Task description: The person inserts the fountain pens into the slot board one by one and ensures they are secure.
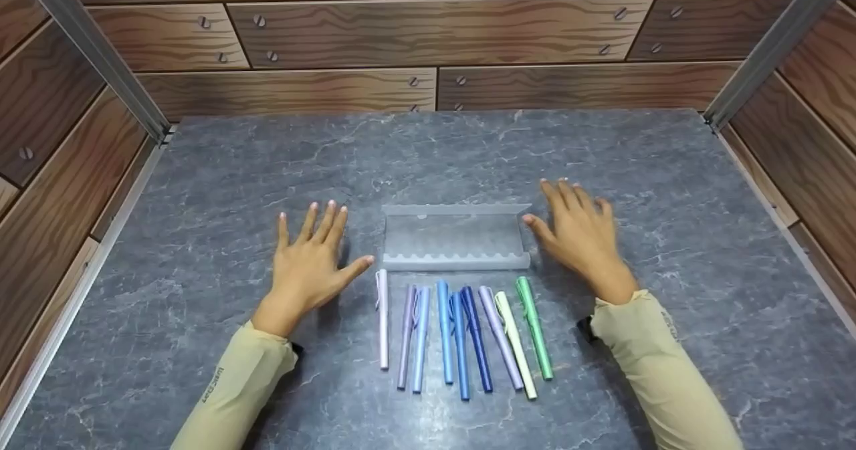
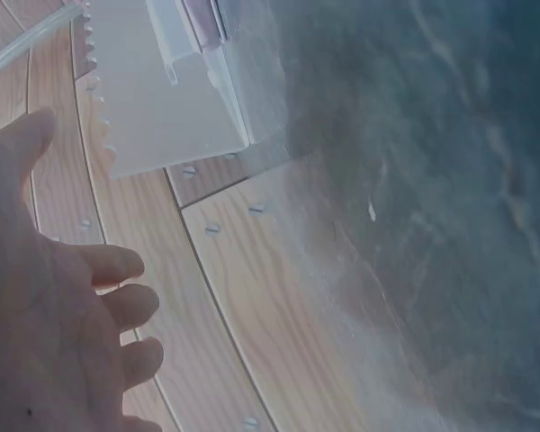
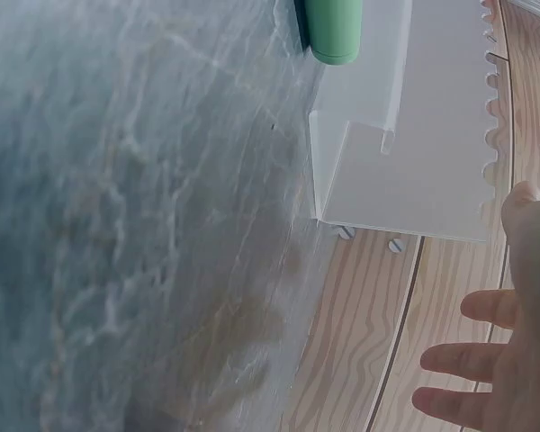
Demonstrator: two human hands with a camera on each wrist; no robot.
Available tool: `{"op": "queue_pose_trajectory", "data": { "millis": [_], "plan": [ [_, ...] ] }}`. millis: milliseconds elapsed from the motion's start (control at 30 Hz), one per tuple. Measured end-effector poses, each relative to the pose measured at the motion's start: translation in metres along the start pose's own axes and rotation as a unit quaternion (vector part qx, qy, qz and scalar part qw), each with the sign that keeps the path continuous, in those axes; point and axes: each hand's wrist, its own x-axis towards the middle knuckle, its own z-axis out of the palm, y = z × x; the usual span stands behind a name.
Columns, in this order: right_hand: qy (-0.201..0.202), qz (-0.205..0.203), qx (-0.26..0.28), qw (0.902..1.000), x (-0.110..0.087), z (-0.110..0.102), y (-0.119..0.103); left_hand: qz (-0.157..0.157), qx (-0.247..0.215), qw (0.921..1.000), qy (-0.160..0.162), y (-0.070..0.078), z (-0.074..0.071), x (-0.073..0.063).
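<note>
My left hand [image 1: 307, 269] is spread, palm down, to the left of a clear plastic pen tray [image 1: 456, 263] with scalloped edges. Its thumb points toward the tray's near left corner. On the other side, my right hand [image 1: 583, 236] is held with fingers apart, its thumb close to the tray's right end. Neither hand holds anything. In front of the tray lies a row of capped pens: a pale lilac pen [image 1: 383, 323] at the left, several purple and blue ones including a dark blue pen [image 1: 476, 340], then a pale yellow pen [image 1: 515, 346] and a green pen [image 1: 535, 329].
A grey marbled tabletop [image 1: 441, 162] carries everything. Wood-patterned panels [image 1: 428, 32] stand behind it and along both sides, with metal posts [image 1: 769, 42] at the back corners.
</note>
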Motion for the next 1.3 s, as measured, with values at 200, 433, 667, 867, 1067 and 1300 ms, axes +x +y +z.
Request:
{"op": "queue_pose_trajectory", "data": {
  "millis": [200, 433, 667, 867, 1067, 1300],
  "plan": [
    [0.016, -0.007, 0.018, 0.9997, 0.002, 0.001, -0.001, 0.028, -0.011, 0.9993, 0.024, 0.005, -0.001, -0.008],
    [0.002, -0.002, 0.058, 0.9983, 0.006, 0.001, -0.006, 0.053, -0.035, 0.9971, 0.041, 0.008, -0.002, -0.013],
    [-0.024, 0.006, 0.114, 0.9931, 0.009, 0.007, -0.008, 0.066, -0.057, 0.9946, 0.056, 0.01, -0.003, -0.014],
    [-0.016, 0.006, 0.156, 0.9876, 0.011, 0.011, -0.003, 0.073, -0.086, 0.9927, 0.042, 0.011, -0.002, -0.012],
    [-0.018, 0.01, 0.241, 0.9703, 0.014, 0.016, -0.001, 0.07, -0.148, 0.9864, -0.004, 0.011, 0.002, -0.01],
    [-0.033, 0.037, 0.358, 0.9322, 0.016, 0.02, 0.0, 0.057, -0.197, 0.9773, -0.053, 0.01, 0.008, -0.007]
  ]
}}
